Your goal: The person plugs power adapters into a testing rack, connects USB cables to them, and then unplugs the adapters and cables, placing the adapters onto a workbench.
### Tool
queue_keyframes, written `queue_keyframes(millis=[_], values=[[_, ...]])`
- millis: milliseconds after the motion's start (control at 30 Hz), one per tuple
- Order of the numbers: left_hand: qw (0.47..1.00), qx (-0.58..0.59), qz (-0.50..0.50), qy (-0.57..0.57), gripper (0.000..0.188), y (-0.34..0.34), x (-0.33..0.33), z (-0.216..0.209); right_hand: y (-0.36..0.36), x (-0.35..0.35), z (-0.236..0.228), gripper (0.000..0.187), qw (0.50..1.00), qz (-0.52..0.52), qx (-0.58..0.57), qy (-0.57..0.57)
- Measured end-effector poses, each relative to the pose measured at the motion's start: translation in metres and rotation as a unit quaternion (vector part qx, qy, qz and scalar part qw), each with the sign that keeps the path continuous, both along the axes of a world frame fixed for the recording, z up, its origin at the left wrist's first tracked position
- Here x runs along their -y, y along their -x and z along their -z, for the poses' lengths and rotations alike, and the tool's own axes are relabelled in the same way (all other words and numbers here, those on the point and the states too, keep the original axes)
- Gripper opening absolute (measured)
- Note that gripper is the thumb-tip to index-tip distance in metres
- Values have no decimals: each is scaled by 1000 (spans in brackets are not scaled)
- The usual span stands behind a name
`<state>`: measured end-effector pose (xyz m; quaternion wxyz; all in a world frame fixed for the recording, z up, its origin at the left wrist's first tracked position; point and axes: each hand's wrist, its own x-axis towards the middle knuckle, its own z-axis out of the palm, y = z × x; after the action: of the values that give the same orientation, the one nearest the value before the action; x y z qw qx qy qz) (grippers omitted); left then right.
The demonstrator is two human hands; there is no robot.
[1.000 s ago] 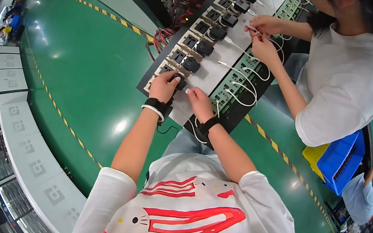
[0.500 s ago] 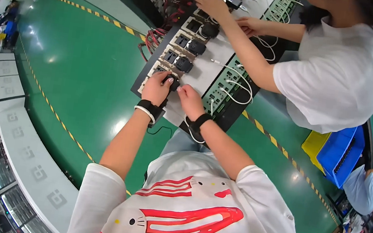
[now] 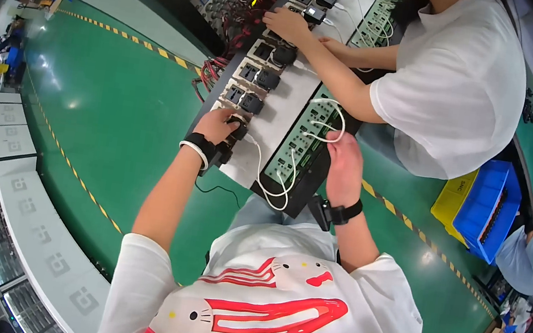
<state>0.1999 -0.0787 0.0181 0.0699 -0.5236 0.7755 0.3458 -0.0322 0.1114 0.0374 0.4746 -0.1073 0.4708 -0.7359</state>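
My left hand (image 3: 218, 125) is closed around a black power adapter (image 3: 239, 128) at the near end of a row of sockets. A white cable (image 3: 258, 158) runs from beside that adapter towards the green port panel (image 3: 289, 144). Farther right, my right hand (image 3: 345, 171) is raised at the panel's right edge, its fingertips closed on a looped white cable (image 3: 343, 117). The exact grip of those fingertips is partly hidden. More black adapters (image 3: 251, 103) sit in the sockets (image 3: 235, 95) beyond my left hand.
A co-worker in a white top (image 3: 451, 90) reaches over the bench's far part from the right. Red wires (image 3: 210, 75) bunch along its left side. Blue bins (image 3: 496, 205) and a yellow bin (image 3: 454, 196) stand at right, near striped floor tape (image 3: 402, 220).
My right hand has moved from beside the adapter to the right, to the looped cable by the panel. My left hand stays on the adapter. The co-worker's arms have shifted left.
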Motion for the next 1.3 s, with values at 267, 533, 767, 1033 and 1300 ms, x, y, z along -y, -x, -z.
queue_keyframes(millis=[267, 533, 767, 1033, 1300], values=[[997, -43, -21, 67, 47, 40, 24, 12, -9, 19, -84, 9, 972, -189, -131, 37], [991, -96, -98, 3, 37, 43, 19, 12, -10, 61, -104, 18, 960, -239, -21, 144], [994, -68, -83, 30, 41, 39, 23, 17, -35, 108, 60, 35, 862, -356, -310, -187], [989, -70, -123, -28, 39, 46, 22, 4, -41, 116, 78, 36, 864, -361, -313, -161], [988, -65, -142, -3, 39, 48, 17, 1, -44, 114, 80, 35, 857, -355, -321, -191]])
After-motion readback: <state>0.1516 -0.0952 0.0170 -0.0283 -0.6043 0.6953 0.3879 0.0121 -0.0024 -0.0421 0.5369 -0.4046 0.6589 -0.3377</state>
